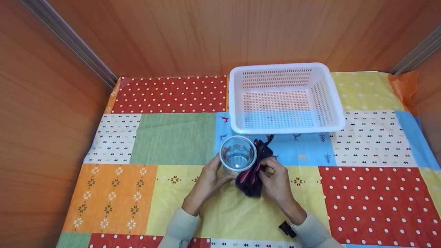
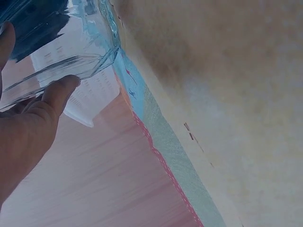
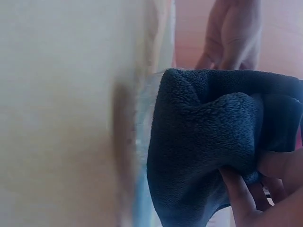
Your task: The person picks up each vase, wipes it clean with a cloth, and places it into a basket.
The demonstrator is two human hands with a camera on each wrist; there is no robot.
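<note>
Holding a glass jar point(image 1: 237, 148) in the left hand point(image 1: 209, 176), pinching a dark plush cloth point(image 1: 249, 187) in the right hand point(image 1: 276, 177)

Gripping the glass jar from its left side, just in front of the white plastic basket point(image 1: 289, 131), over the patchwork tablecloth point(image 1: 175, 137). Curving left fingers and thumb round the glass, spread as wide as the jar, with its mouth facing up toward the head camera. Cannot tell whether the base touches the tablecloth. Pinching a fold of the plush cloth between right thumb and fingers, right beside the jar's right wall.

Showing in the head view: pink strips among the dark folds, plus a thin dark loop at the far end. Showing far better in the right wrist view: fleecy pile, with the left hand partly hidden beyond it. Showing in the left wrist view: the jar's long side wall above the fingers, dark fabric at the glass.

Leaving only a narrow strip between jar and basket rim. Stretching much wider to the left, across green and white patches to the tablecloth's edge; to the right, over yellow and dotted red. Bounded behind and at both sides by wood-grain walls point(image 1: 206, 34). Reaching in from the near edge in pale sleeves point(image 1: 181, 224).
</note>
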